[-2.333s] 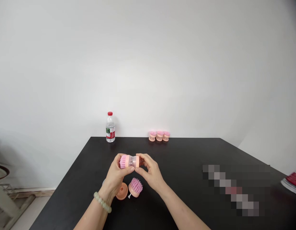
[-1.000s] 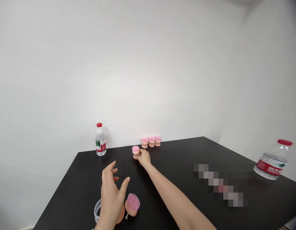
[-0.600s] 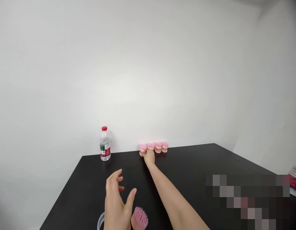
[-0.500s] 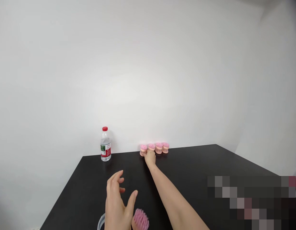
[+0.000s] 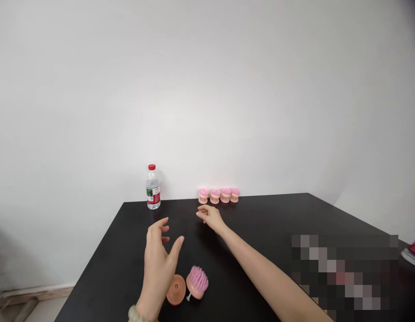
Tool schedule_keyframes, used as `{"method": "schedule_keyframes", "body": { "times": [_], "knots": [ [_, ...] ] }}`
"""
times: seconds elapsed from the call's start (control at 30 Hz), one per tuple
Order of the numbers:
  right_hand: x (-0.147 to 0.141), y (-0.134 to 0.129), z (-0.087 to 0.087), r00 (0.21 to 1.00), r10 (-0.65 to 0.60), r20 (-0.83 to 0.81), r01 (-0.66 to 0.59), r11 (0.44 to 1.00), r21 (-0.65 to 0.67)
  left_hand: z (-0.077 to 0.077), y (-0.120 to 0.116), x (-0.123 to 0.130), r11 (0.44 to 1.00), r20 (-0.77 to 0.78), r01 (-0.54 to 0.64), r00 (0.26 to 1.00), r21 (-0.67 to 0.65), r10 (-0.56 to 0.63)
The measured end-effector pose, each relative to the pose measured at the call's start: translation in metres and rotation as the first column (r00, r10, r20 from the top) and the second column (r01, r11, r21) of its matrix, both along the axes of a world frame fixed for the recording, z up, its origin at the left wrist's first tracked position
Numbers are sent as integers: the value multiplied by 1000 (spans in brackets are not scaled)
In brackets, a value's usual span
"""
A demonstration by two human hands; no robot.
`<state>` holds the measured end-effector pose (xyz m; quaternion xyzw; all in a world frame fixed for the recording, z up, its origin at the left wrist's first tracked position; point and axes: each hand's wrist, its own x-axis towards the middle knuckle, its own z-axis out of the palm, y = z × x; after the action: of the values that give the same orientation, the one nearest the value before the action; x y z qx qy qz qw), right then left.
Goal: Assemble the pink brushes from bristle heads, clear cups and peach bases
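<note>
My left hand (image 5: 160,259) hovers over the front of the black table with thumb and fingers spread, holding nothing. Just right of its wrist lie an orange-pink round part (image 5: 176,290) with a small raised centre and a tilted pink bristle brush head (image 5: 197,282) with a pale stem. My right hand (image 5: 210,217) is farther out, its fingers loosely apart and without anything in them. Beyond it, several pink brushes stand in a row by the wall, among them the leftmost brush (image 5: 203,196) and the rightmost brush (image 5: 234,195), bristles up.
A water bottle (image 5: 153,188) with a red cap stands at the back left of the black table (image 5: 277,223). A white wall rises behind. Pixelation covers the right front area, and a red and white item (image 5: 414,251) shows at the right edge.
My right hand has come away from the brush row, back toward me. The view has tipped down, so the round part and the brush stem now show beside my left hand.
</note>
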<state>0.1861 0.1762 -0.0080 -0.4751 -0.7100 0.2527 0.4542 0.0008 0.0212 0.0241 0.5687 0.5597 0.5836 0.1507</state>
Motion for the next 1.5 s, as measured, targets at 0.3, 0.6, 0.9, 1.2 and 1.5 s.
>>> {"method": "schedule_keyframes", "body": {
  "times": [0.3, 0.6, 0.9, 1.2, 1.5],
  "knots": [
    [-6, -126, 31, 740, 535, 406, -540, 834, -116, 4, 11, -28, 916, -123, 186, 962, -354, -243],
    [-48, -161, 18, 544, 322, 775, -474, 880, -33, 9, -2, -70, 718, -291, 250, 790, -650, -539],
    [-50, -159, 10, 675, 293, 677, -519, 841, 153, 4, 3, -74, 794, -317, 234, 825, -562, -468],
    [2, -147, 23, 967, 205, 149, -231, 955, 185, 9, 6, -32, 877, -61, 381, 908, -294, -415],
    [11, -140, 21, 956, 163, 242, -194, 975, 108, -2, 3, 2, 887, -96, 392, 901, -243, -424]
  ]
}}
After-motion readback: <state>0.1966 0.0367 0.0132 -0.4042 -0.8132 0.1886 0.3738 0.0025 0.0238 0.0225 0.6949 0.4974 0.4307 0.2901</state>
